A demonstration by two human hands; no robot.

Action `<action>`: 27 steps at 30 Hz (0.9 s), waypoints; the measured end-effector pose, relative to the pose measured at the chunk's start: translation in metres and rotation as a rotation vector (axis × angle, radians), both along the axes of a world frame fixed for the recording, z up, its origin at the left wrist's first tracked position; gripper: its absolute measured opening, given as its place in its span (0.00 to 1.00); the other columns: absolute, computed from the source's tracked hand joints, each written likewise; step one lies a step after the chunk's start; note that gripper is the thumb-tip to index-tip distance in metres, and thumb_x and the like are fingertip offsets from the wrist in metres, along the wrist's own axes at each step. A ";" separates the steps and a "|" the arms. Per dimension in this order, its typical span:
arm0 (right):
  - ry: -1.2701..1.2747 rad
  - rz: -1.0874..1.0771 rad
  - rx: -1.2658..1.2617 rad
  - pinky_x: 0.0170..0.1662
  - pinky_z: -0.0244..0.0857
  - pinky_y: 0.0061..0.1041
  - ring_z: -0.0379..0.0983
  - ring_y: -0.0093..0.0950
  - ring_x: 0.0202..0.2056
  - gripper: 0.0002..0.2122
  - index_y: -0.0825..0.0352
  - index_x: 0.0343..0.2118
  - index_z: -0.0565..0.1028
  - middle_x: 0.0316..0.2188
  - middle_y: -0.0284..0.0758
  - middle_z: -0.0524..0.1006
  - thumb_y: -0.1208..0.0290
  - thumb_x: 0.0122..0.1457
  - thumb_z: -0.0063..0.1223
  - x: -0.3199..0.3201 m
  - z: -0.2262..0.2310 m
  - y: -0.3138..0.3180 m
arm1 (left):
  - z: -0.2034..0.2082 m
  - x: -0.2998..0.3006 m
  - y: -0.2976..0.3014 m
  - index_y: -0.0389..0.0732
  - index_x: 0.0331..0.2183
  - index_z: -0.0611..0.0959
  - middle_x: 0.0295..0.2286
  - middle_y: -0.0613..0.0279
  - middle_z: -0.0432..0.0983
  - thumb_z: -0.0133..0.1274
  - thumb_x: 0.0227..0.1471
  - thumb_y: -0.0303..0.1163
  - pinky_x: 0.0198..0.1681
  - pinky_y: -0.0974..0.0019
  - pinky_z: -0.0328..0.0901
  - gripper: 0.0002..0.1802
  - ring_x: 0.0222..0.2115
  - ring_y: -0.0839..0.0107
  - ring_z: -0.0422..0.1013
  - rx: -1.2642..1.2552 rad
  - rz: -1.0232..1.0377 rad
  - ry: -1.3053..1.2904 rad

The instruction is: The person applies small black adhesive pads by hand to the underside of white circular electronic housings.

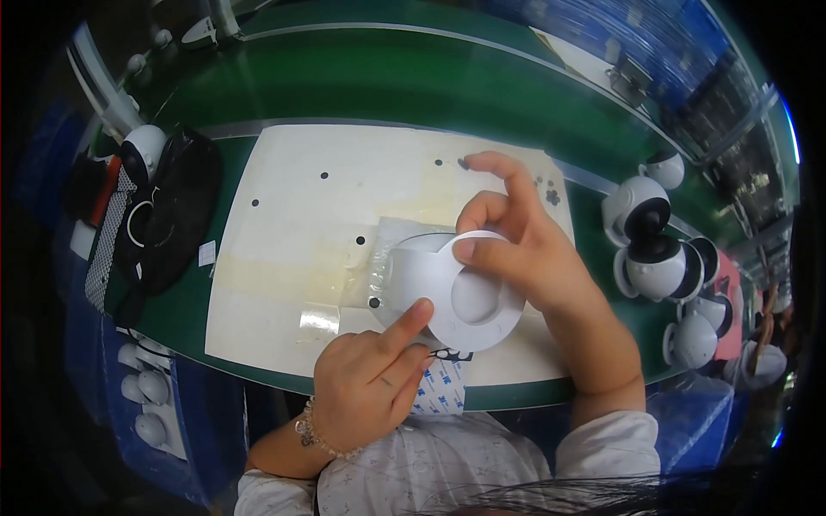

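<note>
Over the right-centre of the cream rectangular sheet (284,258), the right hand (529,249) grips the rim of a white rounded plastic housing with a disc-shaped face (443,297), forefinger raised. The left hand (361,374) points its forefinger against the housing's lower-left edge; whether its curled fingers grip anything, I cannot tell. The sheet's near edge runs close to the table edge. Its dotted left part gives room towards the black soft bundle (181,206); black-and-white ball-shaped devices (658,267) crowd beyond its right edge.
</note>
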State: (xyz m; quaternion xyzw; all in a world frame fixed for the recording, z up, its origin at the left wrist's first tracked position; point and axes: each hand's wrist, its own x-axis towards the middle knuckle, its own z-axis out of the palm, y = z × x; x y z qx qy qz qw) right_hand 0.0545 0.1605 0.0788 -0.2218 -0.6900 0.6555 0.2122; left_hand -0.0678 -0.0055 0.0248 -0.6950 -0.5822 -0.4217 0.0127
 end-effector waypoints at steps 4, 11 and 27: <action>0.058 0.034 -0.090 0.45 0.55 0.23 0.65 0.22 0.35 0.33 0.62 0.53 0.48 0.30 0.33 0.69 0.76 0.46 0.53 0.003 -0.003 0.001 | -0.001 0.000 -0.001 0.36 0.22 0.76 0.46 0.59 0.67 0.56 0.33 0.23 0.20 0.71 0.60 0.06 0.17 0.73 0.65 -0.016 -0.001 0.010; 0.152 -0.173 0.372 0.55 0.40 0.32 0.51 0.32 0.54 0.12 0.63 0.39 0.68 0.51 0.39 0.57 0.74 0.50 0.51 0.041 -0.024 0.003 | -0.002 0.001 -0.001 0.36 0.21 0.76 0.46 0.59 0.67 0.56 0.33 0.24 0.20 0.71 0.60 0.06 0.17 0.73 0.65 -0.026 -0.005 0.005; 0.067 -0.143 0.224 0.43 0.59 0.21 0.65 0.24 0.39 0.05 0.68 0.31 0.71 0.38 0.35 0.69 0.74 0.54 0.45 0.043 -0.021 -0.007 | -0.001 0.003 0.000 0.38 0.21 0.77 0.45 0.57 0.67 0.57 0.31 0.24 0.21 0.72 0.59 0.06 0.17 0.72 0.66 -0.045 0.041 0.019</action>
